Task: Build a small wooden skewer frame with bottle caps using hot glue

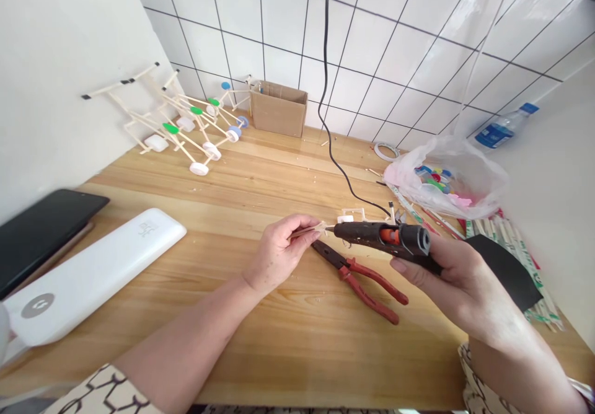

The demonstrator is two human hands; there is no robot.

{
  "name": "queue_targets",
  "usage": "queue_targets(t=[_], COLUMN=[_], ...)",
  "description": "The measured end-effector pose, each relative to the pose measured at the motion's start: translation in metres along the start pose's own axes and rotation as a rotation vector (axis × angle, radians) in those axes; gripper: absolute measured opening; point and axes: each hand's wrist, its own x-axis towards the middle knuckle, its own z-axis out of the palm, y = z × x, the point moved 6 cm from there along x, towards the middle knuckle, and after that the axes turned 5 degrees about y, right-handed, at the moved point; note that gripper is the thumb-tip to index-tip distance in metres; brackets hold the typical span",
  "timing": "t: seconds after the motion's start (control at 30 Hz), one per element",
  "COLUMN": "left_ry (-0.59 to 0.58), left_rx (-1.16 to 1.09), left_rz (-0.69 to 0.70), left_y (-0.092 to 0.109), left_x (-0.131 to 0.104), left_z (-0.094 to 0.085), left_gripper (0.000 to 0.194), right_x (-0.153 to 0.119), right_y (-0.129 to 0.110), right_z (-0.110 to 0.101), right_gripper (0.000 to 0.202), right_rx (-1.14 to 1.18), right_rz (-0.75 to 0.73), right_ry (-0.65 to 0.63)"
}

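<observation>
My right hand (460, 284) is wrapped round the handle of a black hot glue gun (372, 234), which has an orange part showing near its back. The gun's nozzle points left and meets, or nearly meets, the tip of some thin wooden sticks (307, 233). Those sticks are pinched between the thumb and fingers of my left hand (281, 246); how many there are I cannot make out. Just below the gun lie pliers (357, 274) with red handles. Behind the gun, a small stick piece with a white wheel (345, 219) is partly hidden.
Stick models (186, 123) with bottle-cap wheels stand back left, beside a cardboard box (279, 109). A white power bank (102, 271) and a black phone (51, 228) lie left. At right are a plastic bag (450, 178) of caps, a bottle (504, 127), tape (385, 150) and bundled sticks (511, 246). The gun's cord (332, 147) hangs behind.
</observation>
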Motion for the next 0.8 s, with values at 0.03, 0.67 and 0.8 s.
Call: queue_targets(t=[0.03, 0.67, 0.8], left_ry=[0.0, -0.014, -0.019], left_rx=[-0.002, 0.034, 0.046], left_rz=[-0.006, -0.002, 0.015], left_y=[0.0002, 0.0013, 0.0018], left_x=[0.0, 0.0002, 0.0003], left_z=[0.0, -0.0009, -0.0002], left_gripper=[0.013, 0.015, 0.014], right_x=[-0.0002, -0.0003, 0.0], right_y=[0.0001, 0.004, 0.0048], right_z=[-0.0003, -0.0006, -0.0014], right_gripper=[0.025, 0.029, 0.031], right_rx=[0.002, -0.024, -0.055], right_rz=[-0.002, 0.04, 0.022], right_ry=[0.0, -0.01, -0.02])
